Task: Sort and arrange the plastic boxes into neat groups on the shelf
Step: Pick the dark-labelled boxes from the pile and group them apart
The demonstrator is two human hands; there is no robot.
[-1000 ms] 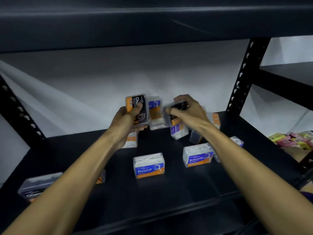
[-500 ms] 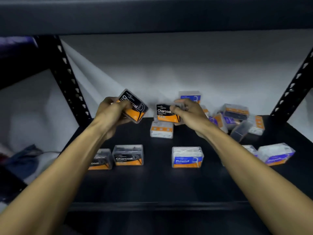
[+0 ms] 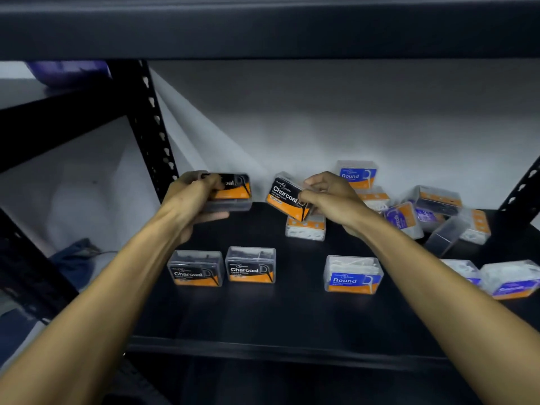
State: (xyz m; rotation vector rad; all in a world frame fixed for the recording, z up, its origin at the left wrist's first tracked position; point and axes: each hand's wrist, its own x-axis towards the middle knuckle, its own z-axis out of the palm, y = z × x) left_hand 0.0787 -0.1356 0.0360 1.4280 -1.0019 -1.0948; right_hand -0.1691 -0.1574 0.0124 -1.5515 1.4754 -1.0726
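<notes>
My left hand (image 3: 194, 197) grips a black-and-orange Charcoal box (image 3: 233, 191) above the back left of the black shelf (image 3: 292, 317). My right hand (image 3: 333, 200) holds a second Charcoal box (image 3: 287, 198), tilted, above a clear white box (image 3: 305, 229). Two Charcoal boxes (image 3: 195, 268) (image 3: 251, 266) stand side by side at the front left. A blue-labelled Round box (image 3: 352, 274) stands at the front centre. Another Round box (image 3: 358, 174) stands at the back wall.
A loose heap of blue and orange boxes (image 3: 432, 211) fills the back right, and two more boxes (image 3: 508, 279) lie at the right edge. A perforated black upright (image 3: 152, 127) rises at the left. The upper shelf (image 3: 263, 24) hangs low overhead.
The view has shifted a little left. My left hand has levelled its Charcoal box and my right hand has tilted its Charcoal box; both stay above the shelf.
</notes>
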